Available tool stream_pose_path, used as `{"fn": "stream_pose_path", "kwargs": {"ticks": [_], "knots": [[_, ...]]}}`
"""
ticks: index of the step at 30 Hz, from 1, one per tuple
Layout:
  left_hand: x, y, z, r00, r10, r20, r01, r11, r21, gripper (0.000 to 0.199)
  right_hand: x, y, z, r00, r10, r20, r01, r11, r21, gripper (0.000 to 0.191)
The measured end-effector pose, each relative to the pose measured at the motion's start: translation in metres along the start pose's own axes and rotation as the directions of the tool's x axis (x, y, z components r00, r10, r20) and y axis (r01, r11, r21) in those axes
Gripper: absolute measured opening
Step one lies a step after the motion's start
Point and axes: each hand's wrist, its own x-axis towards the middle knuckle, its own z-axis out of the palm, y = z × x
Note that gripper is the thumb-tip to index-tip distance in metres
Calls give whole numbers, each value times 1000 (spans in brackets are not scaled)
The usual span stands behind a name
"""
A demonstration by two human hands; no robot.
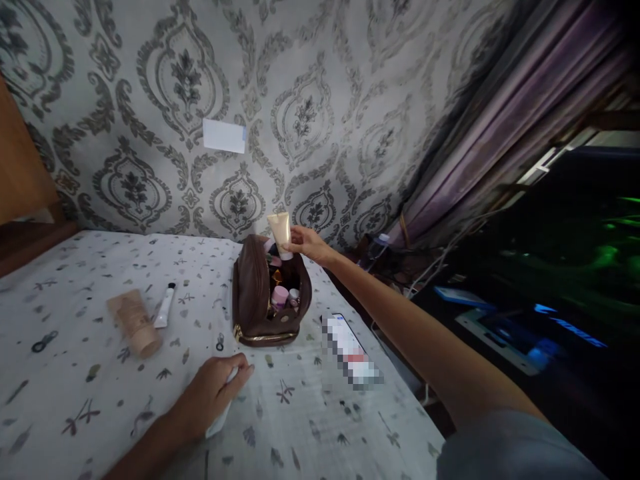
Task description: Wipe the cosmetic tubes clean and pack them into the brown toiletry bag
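My right hand (311,245) grips a cream-gold squeeze tube (279,231) by its side, holding it upright with its cap end low over the back of an open bag. This brown makeup bag (249,287) is unzipped, and a pink-lidded jar (279,297) and other small cosmetics show inside it. Closer to me, my left hand (215,390) is closed around a white tissue-like piece (219,421), mostly hidden by the fingers. To the left, a large beige tube (134,323) lies beside a small white tube (165,305) with a black cap.
A phone (351,351) lies right of the bag on the leaf-patterned bedsheet (280,427). Past the bed's right edge are a plastic bottle (376,248), cables and a dark computer area. The patterned wall (345,133) stands close behind the bag.
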Motion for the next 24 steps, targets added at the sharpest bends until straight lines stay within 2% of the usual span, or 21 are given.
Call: {"fn": "stream_pose_path", "kwargs": {"ticks": [3, 7, 9, 12, 16, 19, 22, 24], "knots": [[0, -2, 0, 1000, 0, -3, 0, 1000, 3, 43, 4, -1, -3, 998, -54, 13, 54, 995, -83, 61], [0, -4, 1, 1000, 1, -10, -1, 1000, 12, 44, 7, -5, -6, 991, -109, 78, 129, 926, -356, 45], [0, -3, 1, 1000, 7, -4, -7, 1000, 25, 43, 5, -7, -6, 973, -189, 136, 232, 820, -523, 33], [0, 0, 1, 1000, -1, 17, 0, 999, 33, 41, 1, -11, -3, 933, -243, 266, 359, 578, -732, 26], [0, 2, 0, 1000, -2, 28, 1, 1000, 30, 41, -1, -20, 4, 894, -144, 423, 446, 349, -824, 42], [1, -2, 2, 1000, 12, 22, -12, 1000, 28, 41, 2, -31, 6, 861, 18, 508, 495, 199, -846, 42], [1, -6, 4, 1000, 13, 1, -13, 1000, 20, 39, 4, -38, 5, 848, 164, 503, 476, 178, -861, 34], [2, -7, 4, 1000, 18, -9, -17, 1000, 21, 38, 2, -40, 5, 855, 201, 478, 444, 190, -875, 35]]}}
